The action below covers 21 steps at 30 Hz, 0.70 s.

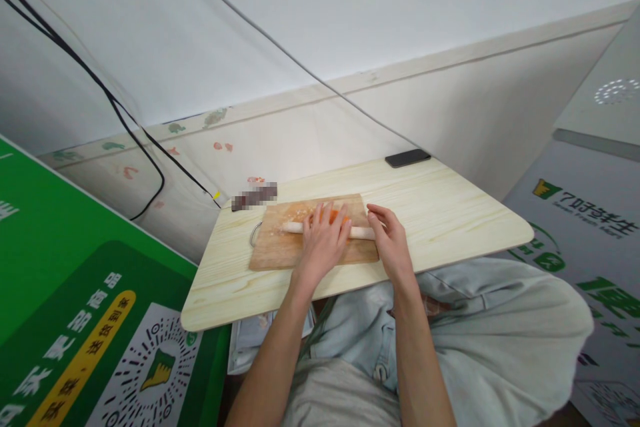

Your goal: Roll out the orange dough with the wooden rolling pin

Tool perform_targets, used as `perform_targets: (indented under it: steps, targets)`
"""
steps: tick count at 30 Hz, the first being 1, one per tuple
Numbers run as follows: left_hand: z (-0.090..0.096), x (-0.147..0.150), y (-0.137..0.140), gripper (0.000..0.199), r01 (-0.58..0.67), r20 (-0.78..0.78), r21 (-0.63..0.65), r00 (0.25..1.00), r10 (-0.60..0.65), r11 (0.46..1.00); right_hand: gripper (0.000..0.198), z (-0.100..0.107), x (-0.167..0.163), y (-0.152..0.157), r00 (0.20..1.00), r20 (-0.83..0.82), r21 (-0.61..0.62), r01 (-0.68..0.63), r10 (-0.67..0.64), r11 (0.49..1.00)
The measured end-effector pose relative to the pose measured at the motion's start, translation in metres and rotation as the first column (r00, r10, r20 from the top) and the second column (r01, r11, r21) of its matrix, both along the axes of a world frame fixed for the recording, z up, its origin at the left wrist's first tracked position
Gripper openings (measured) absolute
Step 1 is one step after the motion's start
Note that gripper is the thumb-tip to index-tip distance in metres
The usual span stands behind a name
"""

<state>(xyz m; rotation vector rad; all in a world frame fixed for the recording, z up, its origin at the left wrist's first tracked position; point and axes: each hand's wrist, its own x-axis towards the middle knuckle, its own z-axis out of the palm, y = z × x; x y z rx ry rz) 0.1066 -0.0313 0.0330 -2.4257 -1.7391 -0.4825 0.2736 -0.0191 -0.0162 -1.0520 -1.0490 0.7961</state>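
Observation:
A pale wooden rolling pin lies across a wooden cutting board. My left hand rests palm down over its middle, fingers stretched out and apart. Under and just beyond those fingers is something orange, mostly covered, so its kind is unclear. My right hand curls around the pin's right end, which it hides. Small pale and orange crumbs are scattered on the board near the pin's left end.
The board sits on a light wood-grain table against the wall. A black phone lies at the back right edge, and a pixelated dark object at the back left. A green printed panel stands left; cables hang along the wall.

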Motion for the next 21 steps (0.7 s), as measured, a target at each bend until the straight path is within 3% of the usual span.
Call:
perform_targets:
  steps: [6,16,21]
  targets:
    - [0.001,0.004,0.010,0.053,-0.015,-0.003,0.020,1.000,0.015,1.000,0.042,-0.004,0.000,0.002,0.993,0.114,0.042,0.020,-0.024,0.999]
    - [-0.019,-0.007,-0.034,0.050,-0.014,0.094,0.062,0.996,0.008,0.998,0.033,-0.006,0.000,0.001,0.990,0.142,0.078,-0.024,0.012,0.997]
    - [-0.019,-0.008,-0.032,0.049,-0.007,0.104,0.053,0.995,0.002,0.999,0.032,-0.005,0.000,0.002,0.992,0.125,0.068,-0.027,0.018,0.997]
